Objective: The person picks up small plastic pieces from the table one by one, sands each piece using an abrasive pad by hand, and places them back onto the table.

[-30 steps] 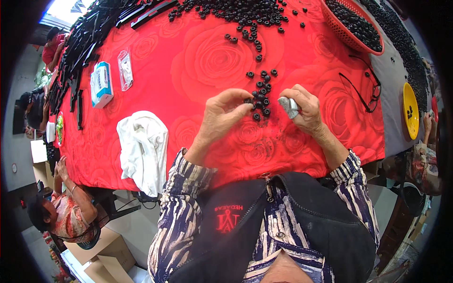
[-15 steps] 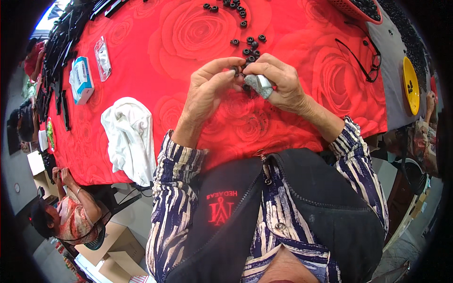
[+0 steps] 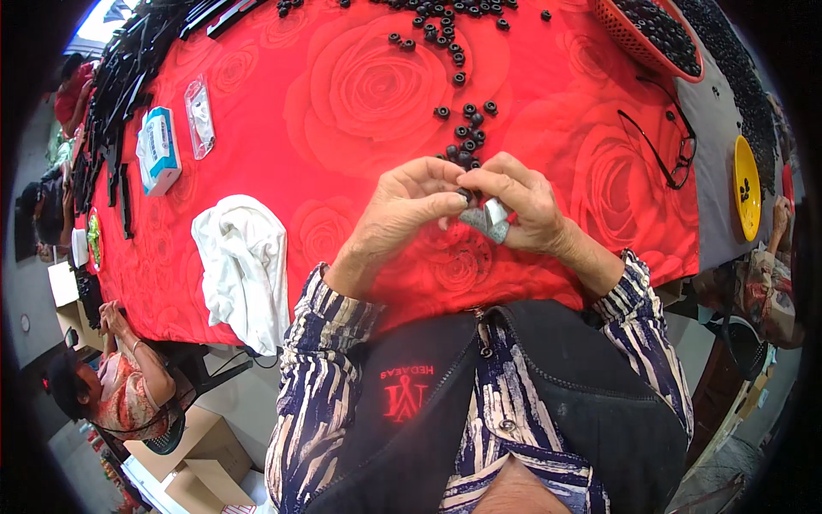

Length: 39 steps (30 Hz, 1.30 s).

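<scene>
My left hand (image 3: 396,210) is closed, pinching a small round black part (image 3: 465,195) between thumb and fingers. My right hand (image 3: 533,210) is closed around a short grey and silver wrapped piece (image 3: 488,221); its exact kind does not show. The fingertips of both hands meet at the black part and partly cover it. Just beyond them, on the red rose-patterned cloth (image 3: 342,103), lie several loose black ring-shaped parts (image 3: 469,133) with holes through the middle. Dark specks dot the cloth under my hands.
A white cloth (image 3: 241,265), a tissue pack (image 3: 158,152) and a clear plastic sleeve (image 3: 199,120) lie left. Long black strips (image 3: 120,111) are piled far left. On the right are eyeglasses (image 3: 683,158), a red basket (image 3: 621,38) and a yellow plate (image 3: 747,214). Other people sit nearby.
The view has tilted, so the tabletop sits lower in the picture and more black parts show at the far side. Both hands stay together at the black part, with fingers slightly shifted.
</scene>
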Each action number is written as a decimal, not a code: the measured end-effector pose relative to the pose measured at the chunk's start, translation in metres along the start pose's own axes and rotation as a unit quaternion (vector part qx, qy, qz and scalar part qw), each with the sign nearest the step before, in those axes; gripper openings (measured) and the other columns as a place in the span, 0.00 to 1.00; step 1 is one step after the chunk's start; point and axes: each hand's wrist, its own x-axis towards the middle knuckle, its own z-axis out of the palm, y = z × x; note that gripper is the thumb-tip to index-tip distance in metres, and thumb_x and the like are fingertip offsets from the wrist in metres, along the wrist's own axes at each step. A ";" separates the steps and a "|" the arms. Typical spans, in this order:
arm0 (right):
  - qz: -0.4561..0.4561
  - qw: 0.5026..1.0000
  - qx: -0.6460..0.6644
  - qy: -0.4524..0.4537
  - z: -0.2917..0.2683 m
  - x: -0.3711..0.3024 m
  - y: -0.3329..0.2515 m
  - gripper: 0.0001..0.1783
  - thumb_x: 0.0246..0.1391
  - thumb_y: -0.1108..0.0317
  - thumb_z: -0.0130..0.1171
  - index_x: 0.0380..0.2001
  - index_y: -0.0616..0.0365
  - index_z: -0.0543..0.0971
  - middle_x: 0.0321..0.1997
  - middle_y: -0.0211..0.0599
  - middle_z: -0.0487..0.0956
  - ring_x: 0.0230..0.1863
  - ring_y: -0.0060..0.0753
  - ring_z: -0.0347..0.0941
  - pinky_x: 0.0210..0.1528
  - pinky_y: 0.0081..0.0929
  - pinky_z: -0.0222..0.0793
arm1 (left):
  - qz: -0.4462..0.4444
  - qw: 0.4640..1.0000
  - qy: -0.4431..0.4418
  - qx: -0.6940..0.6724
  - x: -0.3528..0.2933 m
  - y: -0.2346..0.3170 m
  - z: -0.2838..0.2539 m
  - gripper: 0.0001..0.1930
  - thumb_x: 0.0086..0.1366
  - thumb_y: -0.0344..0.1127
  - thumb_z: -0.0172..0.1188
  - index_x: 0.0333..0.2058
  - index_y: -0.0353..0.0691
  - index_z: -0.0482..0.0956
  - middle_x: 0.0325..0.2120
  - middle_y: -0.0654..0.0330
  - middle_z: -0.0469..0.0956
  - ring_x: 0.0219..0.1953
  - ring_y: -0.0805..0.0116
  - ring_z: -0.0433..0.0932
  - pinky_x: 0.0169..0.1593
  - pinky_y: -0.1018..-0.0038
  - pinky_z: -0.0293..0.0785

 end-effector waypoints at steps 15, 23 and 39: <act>-0.116 0.989 -0.081 0.041 0.001 -0.004 0.001 0.26 0.33 0.72 0.66 0.41 0.67 0.74 0.23 0.34 0.70 0.18 0.31 0.68 0.18 0.26 0.62 | -0.069 0.998 -0.006 0.015 -0.006 -0.007 0.004 0.11 0.60 0.35 0.58 0.38 0.33 0.76 0.26 0.64 0.76 0.22 0.83 0.70 0.25 0.86 0.66; -0.151 0.982 -0.105 0.034 0.000 -0.008 -0.001 0.23 0.32 0.75 0.63 0.38 0.69 0.75 0.22 0.33 0.68 0.18 0.27 0.66 0.16 0.24 0.60 | -0.061 0.997 -0.042 0.016 -0.007 -0.002 0.003 0.10 0.61 0.32 0.56 0.39 0.32 0.76 0.28 0.63 0.76 0.24 0.82 0.70 0.28 0.87 0.67; -0.180 0.971 -0.156 -0.012 -0.009 -0.009 -0.003 0.22 0.35 0.76 0.64 0.38 0.71 0.74 0.24 0.34 0.67 0.17 0.25 0.62 0.14 0.24 0.55 | -0.022 0.998 -0.009 0.051 -0.010 -0.011 0.007 0.11 0.62 0.33 0.55 0.39 0.31 0.75 0.32 0.60 0.77 0.33 0.77 0.74 0.33 0.82 0.71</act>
